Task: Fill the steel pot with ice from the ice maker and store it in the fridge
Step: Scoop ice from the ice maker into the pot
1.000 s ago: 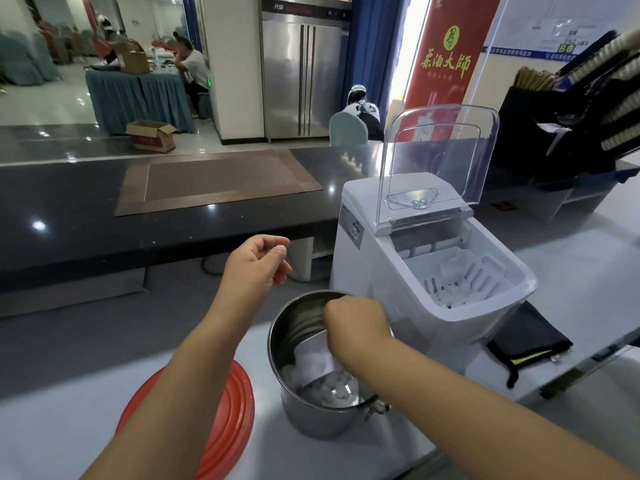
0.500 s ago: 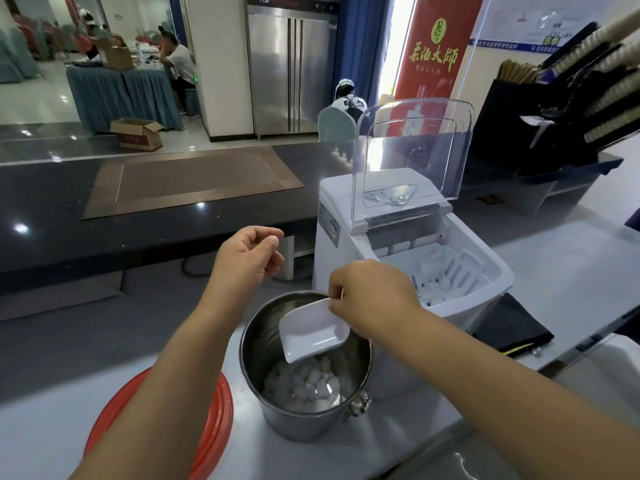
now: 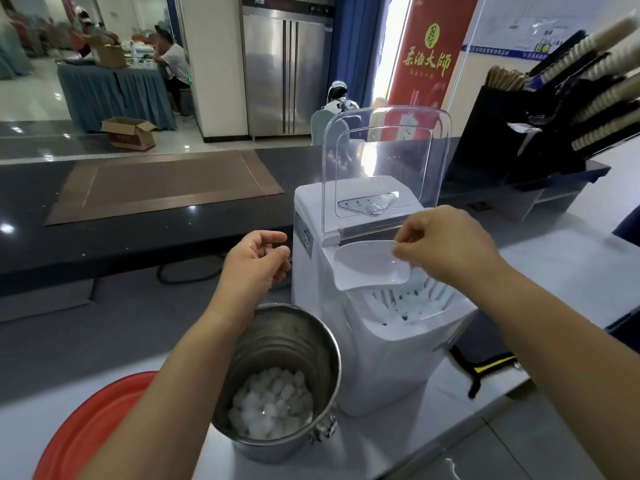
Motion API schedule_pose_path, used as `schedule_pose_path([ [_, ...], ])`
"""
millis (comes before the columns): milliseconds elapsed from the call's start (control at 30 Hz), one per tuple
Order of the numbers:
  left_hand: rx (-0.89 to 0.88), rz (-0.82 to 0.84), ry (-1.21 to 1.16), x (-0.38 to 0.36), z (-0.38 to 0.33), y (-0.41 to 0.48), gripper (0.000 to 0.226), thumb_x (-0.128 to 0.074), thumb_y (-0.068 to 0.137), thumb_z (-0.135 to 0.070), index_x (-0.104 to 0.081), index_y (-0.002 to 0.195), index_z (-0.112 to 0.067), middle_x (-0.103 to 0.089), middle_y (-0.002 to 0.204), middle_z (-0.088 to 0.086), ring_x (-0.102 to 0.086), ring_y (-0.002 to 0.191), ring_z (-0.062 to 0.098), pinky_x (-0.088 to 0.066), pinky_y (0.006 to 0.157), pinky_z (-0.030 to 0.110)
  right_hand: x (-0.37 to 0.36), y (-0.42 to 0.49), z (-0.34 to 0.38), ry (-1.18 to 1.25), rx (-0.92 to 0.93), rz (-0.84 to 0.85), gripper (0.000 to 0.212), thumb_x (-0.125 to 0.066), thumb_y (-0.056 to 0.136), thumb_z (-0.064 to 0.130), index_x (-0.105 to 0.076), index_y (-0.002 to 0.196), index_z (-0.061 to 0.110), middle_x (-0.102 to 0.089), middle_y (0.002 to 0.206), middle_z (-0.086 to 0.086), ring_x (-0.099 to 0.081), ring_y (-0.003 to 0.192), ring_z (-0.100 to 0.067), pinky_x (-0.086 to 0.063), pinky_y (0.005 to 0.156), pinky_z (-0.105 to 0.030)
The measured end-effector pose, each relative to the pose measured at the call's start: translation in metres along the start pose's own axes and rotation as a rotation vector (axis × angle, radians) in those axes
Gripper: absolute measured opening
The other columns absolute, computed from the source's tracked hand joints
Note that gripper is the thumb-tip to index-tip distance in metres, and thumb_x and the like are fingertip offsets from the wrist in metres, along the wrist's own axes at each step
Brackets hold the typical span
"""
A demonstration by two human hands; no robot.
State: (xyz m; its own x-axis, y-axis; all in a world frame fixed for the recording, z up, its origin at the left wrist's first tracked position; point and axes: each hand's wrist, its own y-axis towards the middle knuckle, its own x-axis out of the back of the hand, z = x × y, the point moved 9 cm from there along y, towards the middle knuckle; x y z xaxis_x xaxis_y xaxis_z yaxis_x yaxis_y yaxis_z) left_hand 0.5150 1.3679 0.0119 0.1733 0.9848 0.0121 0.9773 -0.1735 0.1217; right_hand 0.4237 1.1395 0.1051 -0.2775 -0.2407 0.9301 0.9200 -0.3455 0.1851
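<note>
The right hand (image 3: 446,247) pinches the back edge of a white plastic scoop (image 3: 370,265) between thumb and curled fingers, and holds it over the open top of the ice maker (image 3: 381,368), just above the slotted basket (image 3: 429,296) inside. The scoop's bowl looks bare of ice. The left hand (image 3: 256,258) hangs in the air to the left of the ice maker and above the far rim of the steel pot (image 3: 291,341); its fingers are loosely curled toward the thumb and it grips nothing. The steel pot stands upright on the pale table (image 3: 571,271), just beside the ice maker's left front corner, and whether the two touch cannot be told. A layer of ice (image 3: 273,403) covers the pot's bottom, well below the rim, and more pieces of ice lie in the basket. The ice maker's clear lid (image 3: 384,161) stands raised at the back of the machine. A red round tray (image 3: 93,420) lies on the table to the left of the pot, partly hidden under the left forearm. A black cloth (image 3: 485,365) with a yellow stripe lies to the right of the ice maker, close against its base. A tall steel fridge (image 3: 287,71) with closed doors stands far off, beyond the dark counter (image 3: 138,244).
</note>
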Motion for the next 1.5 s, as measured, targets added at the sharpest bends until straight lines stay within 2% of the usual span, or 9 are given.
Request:
schedule_pose_path([
  [233, 0.003, 0.025, 0.021, -0.022, 0.002, 0.005, 0.016, -0.059, 0.090, -0.005, -0.061, 0.103, -0.015, -0.059, 0.071, 0.008, -0.058, 0.057, 0.004, -0.047, 0.052, 0.014, -0.009, 0.015, -0.048, -0.190, -0.019, -0.052, 0.008, -0.062, 0.085, 0.028, -0.068, 0.080, 0.029, -0.058, 0.080, 0.009, -0.054, 0.074, -0.017, -0.038, 0.059, -0.025],
  [400, 0.005, 0.026, 0.049, -0.034, 0.004, 0.010, 0.017, -0.064, 0.088, -0.010, -0.061, 0.104, -0.016, -0.058, 0.066, 0.003, -0.058, 0.055, 0.001, -0.047, 0.053, 0.015, -0.025, 0.025, -0.053, -0.399, 0.099, -0.063, 0.017, -0.051, 0.091, 0.026, -0.067, 0.088, 0.023, -0.066, 0.087, -0.002, -0.055, 0.077, -0.024, -0.036, 0.060, -0.027],
  [533, -0.006, 0.027, 0.033, -0.042, 0.000, 0.012, 0.018, -0.065, 0.087, -0.010, -0.061, 0.103, -0.017, -0.056, 0.068, 0.006, -0.055, 0.053, 0.001, -0.046, 0.052, 0.014, -0.040, 0.033, -0.052, -0.491, 0.176, -0.012, 0.016, -0.050, 0.093, 0.024, -0.065, 0.091, 0.020, -0.064, 0.089, -0.005, -0.046, 0.073, -0.025, -0.033, 0.059, -0.028],
  [667, -0.019, 0.003, 0.033, -0.045, -0.003, 0.015, 0.019, -0.066, 0.086, -0.011, -0.062, 0.104, -0.016, -0.057, 0.068, 0.007, -0.054, 0.055, 0.005, -0.046, 0.053, 0.015, -0.047, 0.040, -0.044, -0.512, 0.250, -0.005, 0.015, -0.050, 0.094, 0.026, -0.064, 0.095, 0.021, -0.066, 0.094, -0.003, -0.059, 0.085, -0.027, -0.035, 0.061, -0.027],
  [767, -0.041, 0.003, 0.034, -0.049, -0.007, 0.018, 0.017, -0.066, 0.085, -0.009, -0.064, 0.100, -0.017, -0.055, 0.071, 0.012, -0.052, 0.057, 0.009, -0.047, 0.053, 0.015, -0.058, 0.044, -0.037, -0.504, 0.314, 0.020, 0.016, -0.050, 0.093, 0.025, -0.065, 0.098, 0.023, -0.067, 0.097, 0.000, -0.061, 0.091, -0.026, -0.035, 0.063, -0.027],
  [867, -0.047, 0.004, 0.046, -0.052, -0.009, 0.020, 0.015, -0.065, 0.086, -0.010, -0.065, 0.099, -0.018, -0.057, 0.067, 0.005, -0.053, 0.055, 0.004, -0.046, 0.053, 0.015, -0.073, 0.048, -0.037, -0.435, 0.322, 0.095, 0.017, -0.050, 0.092, 0.026, -0.065, 0.099, 0.025, -0.067, 0.099, 0.000, -0.060, 0.093, -0.025, -0.034, 0.064, -0.026],
  [1100, -0.071, -0.005, 0.061, -0.055, -0.009, 0.025, 0.011, -0.063, 0.088, -0.010, -0.067, 0.096, -0.017, -0.060, 0.070, 0.003, -0.055, 0.057, 0.001, -0.049, 0.058, 0.014, -0.103, 0.048, -0.037, -0.215, 0.335, 0.287, 0.008, -0.062, 0.081, 0.024, -0.063, 0.075, 0.029, -0.069, 0.090, 0.005, -0.062, 0.090, -0.021, -0.052, 0.075, -0.032],
  [1300, -0.065, 0.015, 0.066, -0.055, -0.007, 0.030, 0.010, -0.063, 0.087, -0.009, -0.067, 0.092, -0.017, -0.059, 0.070, 0.008, -0.054, 0.057, 0.007, -0.050, 0.057, 0.016, -0.110, 0.051, -0.034, -0.195, 0.360, 0.357, 0.021, -0.064, 0.079, 0.022, -0.052, 0.063, 0.028, -0.067, 0.081, 0.006, -0.061, 0.084, -0.020, -0.053, 0.074, -0.031],
  [1500, -0.059, 0.038, 0.051, -0.055, -0.005, 0.033, 0.010, -0.064, 0.087, -0.008, -0.068, 0.090, -0.017, -0.060, 0.064, 0.003, -0.054, 0.055, 0.008, -0.049, 0.056, 0.017, -0.119, 0.054, -0.037, -0.119, 0.305, 0.472, 0.031, -0.067, 0.077, 0.019, -0.049, 0.054, 0.028, -0.060, 0.072, 0.010, -0.062, 0.080, -0.017, -0.049, 0.067, -0.024],
])
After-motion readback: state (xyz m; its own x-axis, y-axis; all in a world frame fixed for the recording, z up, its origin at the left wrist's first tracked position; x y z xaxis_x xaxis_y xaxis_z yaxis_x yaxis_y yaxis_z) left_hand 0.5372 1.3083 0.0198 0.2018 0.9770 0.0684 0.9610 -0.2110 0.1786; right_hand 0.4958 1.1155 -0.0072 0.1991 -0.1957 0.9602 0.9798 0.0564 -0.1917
